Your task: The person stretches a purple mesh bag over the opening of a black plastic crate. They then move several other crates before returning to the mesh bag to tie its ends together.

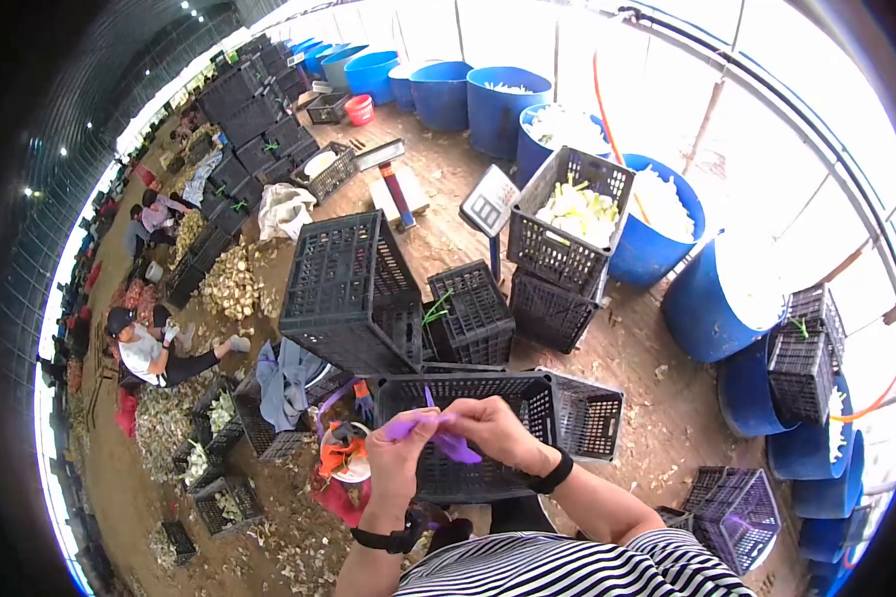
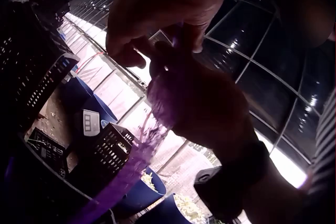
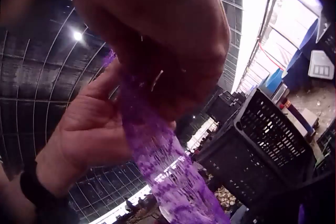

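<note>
Dirt floor (image 1: 657, 398) w/ black crates (image 1: 348, 289) & blue barrels (image 1: 657, 224) lay below as our left hand (image 1: 400, 456) & right hand (image 1: 493, 430) both pinched one purple mesh bag (image 1: 438, 430).

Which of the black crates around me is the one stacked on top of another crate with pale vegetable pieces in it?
The black crate beside the blue barrel, right of the scale. It sits tilted on another crate and holds pale yellowish pieces; the nearby crates look empty.

My left hand (image 2: 157, 8) fills the top of this view, its fingers pinching the upper end of a purple mesh strip (image 2: 131, 166). My right hand (image 2: 202, 103) grips the same strip just below. The strip trails down past black crates (image 2: 107, 153) and a blue barrel (image 2: 147, 190).
</note>
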